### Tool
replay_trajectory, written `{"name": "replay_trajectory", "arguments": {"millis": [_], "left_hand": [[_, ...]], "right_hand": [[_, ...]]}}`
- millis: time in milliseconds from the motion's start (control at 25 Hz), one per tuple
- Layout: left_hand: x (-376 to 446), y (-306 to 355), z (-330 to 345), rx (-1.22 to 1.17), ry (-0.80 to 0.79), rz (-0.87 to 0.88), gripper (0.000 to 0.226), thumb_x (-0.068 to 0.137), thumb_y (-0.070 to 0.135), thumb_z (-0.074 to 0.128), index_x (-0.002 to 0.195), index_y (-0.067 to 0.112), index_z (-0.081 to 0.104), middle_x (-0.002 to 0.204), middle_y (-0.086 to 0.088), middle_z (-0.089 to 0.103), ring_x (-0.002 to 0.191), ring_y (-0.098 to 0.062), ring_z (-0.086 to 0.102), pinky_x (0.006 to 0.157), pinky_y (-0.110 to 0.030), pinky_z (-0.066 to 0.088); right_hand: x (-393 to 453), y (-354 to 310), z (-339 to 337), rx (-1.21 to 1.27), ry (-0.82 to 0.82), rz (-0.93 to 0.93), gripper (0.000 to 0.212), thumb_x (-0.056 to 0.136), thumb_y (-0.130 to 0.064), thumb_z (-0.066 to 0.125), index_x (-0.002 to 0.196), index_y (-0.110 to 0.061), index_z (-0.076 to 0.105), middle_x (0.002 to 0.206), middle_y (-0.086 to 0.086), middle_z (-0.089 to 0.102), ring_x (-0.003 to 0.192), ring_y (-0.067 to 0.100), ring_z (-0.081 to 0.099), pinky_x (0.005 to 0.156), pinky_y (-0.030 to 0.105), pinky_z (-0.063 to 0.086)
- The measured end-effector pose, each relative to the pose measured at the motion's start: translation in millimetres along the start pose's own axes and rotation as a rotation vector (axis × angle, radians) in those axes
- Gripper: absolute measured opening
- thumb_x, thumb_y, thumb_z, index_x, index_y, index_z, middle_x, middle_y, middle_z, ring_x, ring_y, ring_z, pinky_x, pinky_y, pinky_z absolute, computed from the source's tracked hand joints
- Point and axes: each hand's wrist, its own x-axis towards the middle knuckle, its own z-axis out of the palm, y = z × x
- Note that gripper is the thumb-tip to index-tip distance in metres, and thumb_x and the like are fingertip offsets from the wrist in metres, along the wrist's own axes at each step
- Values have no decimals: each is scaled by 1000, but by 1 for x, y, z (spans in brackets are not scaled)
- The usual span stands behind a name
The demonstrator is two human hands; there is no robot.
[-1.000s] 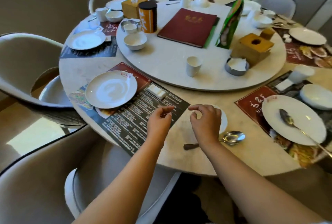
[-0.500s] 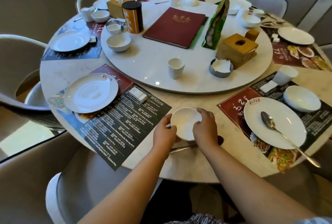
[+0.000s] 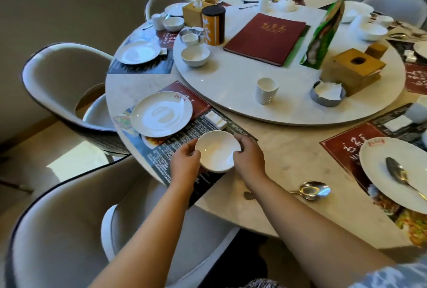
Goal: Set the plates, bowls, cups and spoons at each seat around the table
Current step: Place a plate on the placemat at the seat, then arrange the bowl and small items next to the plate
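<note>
Presently both hands hold one white bowl (image 3: pixel 218 153) between them: left hand (image 3: pixel 184 164) cupped on its left rim, right hand (image 3: pixel 248 157) on its right rim, fingers pressed to the wall. Bowl is empty, glossy, upright, over the near edge of a dark printed placemat (image 3: pixel 184 135). Whether its base touches the mat: cannot tell.

Just beyond, on the same mat, a white plate (image 3: pixel 161 113), empty, and a small white rest (image 3: pixel 216 119) beside it. To the right, on bare marble, a metal spoon (image 3: pixel 312 190), its handle partly behind the right forearm. Further right, a second plate (image 3: pixel 379 160) with a spoon lying in it; cut off by the frame edge.

Surface: round pale marble table (image 3: pixel 288 156) with a raised turntable (image 3: pixel 231 79) in the middle. On the turntable: a white cup (image 3: pixel 266 90), a bowl, a red menu (image 3: pixel 265 38), a wooden box (image 3: pixel 353 70), an orange tin (image 3: pixel 213 25).

Room: grey padded chairs (image 3: pixel 62 75) ring the table; beige wall, window strip top left.

Far seats hold white crockery, too small and blurred to sort out.
</note>
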Motion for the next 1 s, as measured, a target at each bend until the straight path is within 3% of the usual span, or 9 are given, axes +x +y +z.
{"name": "replay_trajectory", "arguments": {"millis": [120,280,520,640,760,840,1000], "left_hand": [[26,-5,-25,17,29,-19,39,90,10,53,123,27,63,97,8,65,87,-22,66,80,-48,59],[49,-13,-43,64,48,-25,40,91,14,55,127,31,60,123,1,61,102,-20,61,87,-47,57],[61,-20,-51,54,-15,-1,44,91,14,53,132,29,57,135,-2,57,115,-21,57,97,-40,51],[52,-13,-51,188,-3,111,47,92,14,51,138,24,51,137,-2,56,122,-19,54,94,-26,41],[48,2,-44,273,11,252,43,92,14,51,134,23,55,138,0,55,127,-19,49,95,-28,36],[49,18,-32,299,19,344,38,91,13,51,126,24,62,134,2,56,123,-17,49,91,-26,34],[59,55,12,179,-51,358,31,92,12,51,111,28,69,111,10,64,90,-4,55,76,-20,39]], "right_hand": [[4,-15,32,31,-48,-11,56,82,5,41,131,-18,54,137,4,50,124,21,49,97,28,41],[10,-24,57,23,-47,-11,55,82,5,41,131,-18,53,137,4,51,122,22,50,94,26,41],[13,-26,70,11,-24,1,54,84,5,43,132,-17,54,139,2,51,123,21,51,92,23,39],[16,-22,66,33,-38,16,51,83,-1,47,129,-21,57,129,3,59,112,20,58,89,26,44],[22,-19,56,90,-21,-12,41,83,-5,52,117,-25,63,121,3,60,97,14,60,82,25,48],[31,-18,42,122,41,-37,34,83,-6,56,109,-26,65,118,2,57,94,13,59,82,24,48],[64,-13,4,141,178,-68,33,81,-8,64,110,-23,63,114,3,52,98,12,55,90,28,48]]}}
